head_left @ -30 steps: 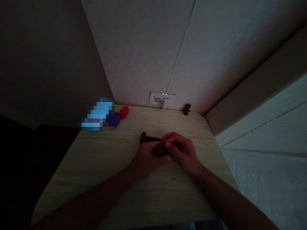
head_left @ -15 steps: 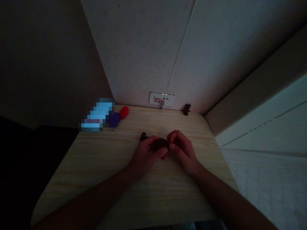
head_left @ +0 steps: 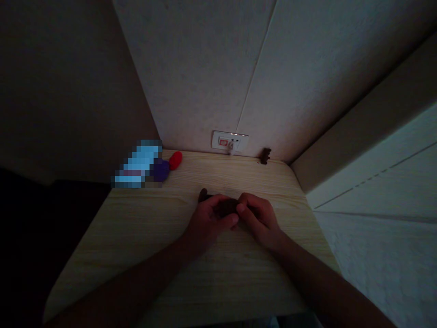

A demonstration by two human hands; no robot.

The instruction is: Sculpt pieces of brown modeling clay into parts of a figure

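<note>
Over the middle of the wooden tabletop, my left hand [head_left: 208, 223] is closed around a dark brown rounded lump [head_left: 229, 206] that looks like modelling clay. The thumb and fingers of my right hand [head_left: 261, 218] pinch the lump's right end. A thin dark brown piece with a rounded end [head_left: 202, 194] sticks out beyond my left fingers; whether it joins the lump is hidden. Poor light blurs the finer shape.
At the back left lie a purple lump [head_left: 161, 170], a red lump [head_left: 175, 160] and a pixelated bright screen [head_left: 136, 165]. A small dark brown figure [head_left: 265, 156] stands at the back right. A wall socket [head_left: 230, 141] with a plug is behind the tabletop [head_left: 143, 232].
My right fingers have closed in on the lump's right end, with the thumb pressing against it. My left hand has hardly moved.
</note>
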